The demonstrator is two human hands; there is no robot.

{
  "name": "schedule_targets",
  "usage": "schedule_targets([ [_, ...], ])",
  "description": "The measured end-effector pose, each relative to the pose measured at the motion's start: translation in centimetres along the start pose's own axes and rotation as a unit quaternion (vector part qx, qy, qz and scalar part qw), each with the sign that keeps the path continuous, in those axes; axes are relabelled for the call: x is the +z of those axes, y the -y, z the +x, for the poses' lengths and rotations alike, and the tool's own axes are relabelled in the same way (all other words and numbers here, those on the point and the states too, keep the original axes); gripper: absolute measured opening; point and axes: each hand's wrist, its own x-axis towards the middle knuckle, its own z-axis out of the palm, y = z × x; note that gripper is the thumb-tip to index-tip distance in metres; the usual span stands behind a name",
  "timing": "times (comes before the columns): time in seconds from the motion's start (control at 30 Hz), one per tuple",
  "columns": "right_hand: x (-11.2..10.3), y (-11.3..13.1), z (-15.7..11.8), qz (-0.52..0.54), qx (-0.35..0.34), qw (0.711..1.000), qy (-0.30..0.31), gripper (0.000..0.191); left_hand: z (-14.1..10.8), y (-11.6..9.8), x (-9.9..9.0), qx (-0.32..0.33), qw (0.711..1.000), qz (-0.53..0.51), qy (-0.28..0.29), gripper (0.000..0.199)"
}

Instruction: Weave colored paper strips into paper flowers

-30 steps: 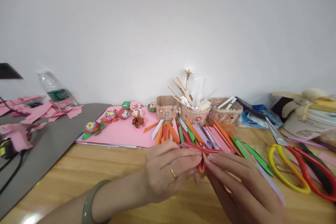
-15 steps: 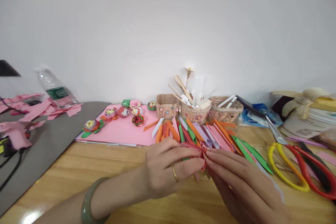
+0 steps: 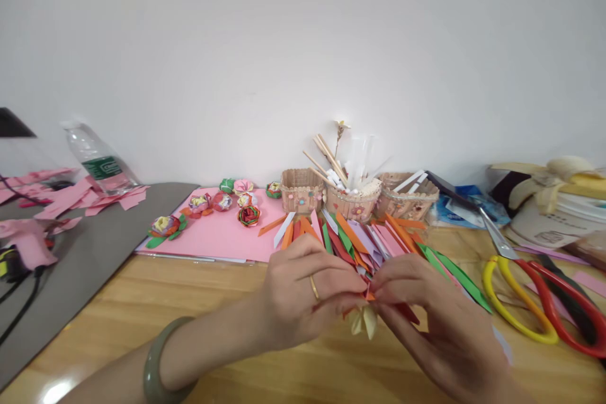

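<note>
Both hands meet over the wooden table, pinching a folded paper flower (image 3: pixel 363 320) whose cream petals hang below the fingers; orange and red paper shows between the fingertips. My left hand (image 3: pixel 307 293), with a ring and a bracelet, is closed on its left side. From the right, my right hand (image 3: pixel 426 309) grips it with thumb and fingers bent. Much of the piece is hidden by the fingers. Just behind lie many folded paper strips (image 3: pixel 353 237) in orange, green, purple, pink and red.
Finished paper flowers (image 3: pixel 249 216) sit on a pink sheet (image 3: pixel 218 240) at left. Small baskets (image 3: pixel 303 192) stand against the wall. Scissors (image 3: pixel 521 265) with yellow and red handles lie right. A pink glue gun (image 3: pixel 31 243) and water bottle (image 3: pixel 99 161) are at far left.
My right fingers have gone from stretched out to bent in a pinch. The paper piece has tilted, so its cream petals now show beneath the hands.
</note>
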Motion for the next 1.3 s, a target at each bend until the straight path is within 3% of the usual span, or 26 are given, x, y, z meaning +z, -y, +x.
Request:
schedule_targets([
  [0.17,0.2,-0.4,-0.4,0.104,0.114,0.988,0.02,0.01,0.0,-0.2,0.5,-0.16,0.983,-0.083,-0.025,0.013],
  [0.37,0.6,-0.7,-0.7,0.141,0.155,0.977,-0.028,0.01,-0.1,-0.2,0.7,-0.212,0.97,-0.123,-0.011,0.01],
  [0.67,0.0,-0.7,-0.2,0.124,0.058,0.99,0.028,0.02,0.2,0.3,0.2,-0.027,0.998,-0.055,-0.011,0.005],
  [0.83,-0.2,-0.6,0.1,0.074,-0.006,0.997,0.031,0.026,-0.3,0.5,0.1,0.009,0.999,-0.033,-0.001,0.002],
  [1.0,-0.5,-0.5,0.3,0.07,-0.001,0.996,0.048,0.02,-0.5,0.8,0.2,0.021,0.999,-0.029,0.003,0.003],
  [1.07,-0.4,-0.6,0.1,0.092,0.032,0.994,0.058,0.017,-0.5,0.8,0.3,-0.009,0.998,-0.065,0.019,0.005],
  [1.13,-0.1,-0.7,-0.2,0.129,0.093,0.985,0.065,0.014,-0.4,0.8,0.2,-0.09,0.987,-0.127,0.046,0.009],
  [1.2,0.1,-0.8,-0.4,0.169,0.165,0.969,0.069,0.013,-0.2,0.7,0.2,-0.204,0.957,-0.191,0.075,0.013],
  [1.3,0.4,-0.9,-0.4,0.219,0.258,0.939,0.067,0.015,0.0,0.7,0.1,-0.362,0.89,-0.257,0.104,0.014],
])
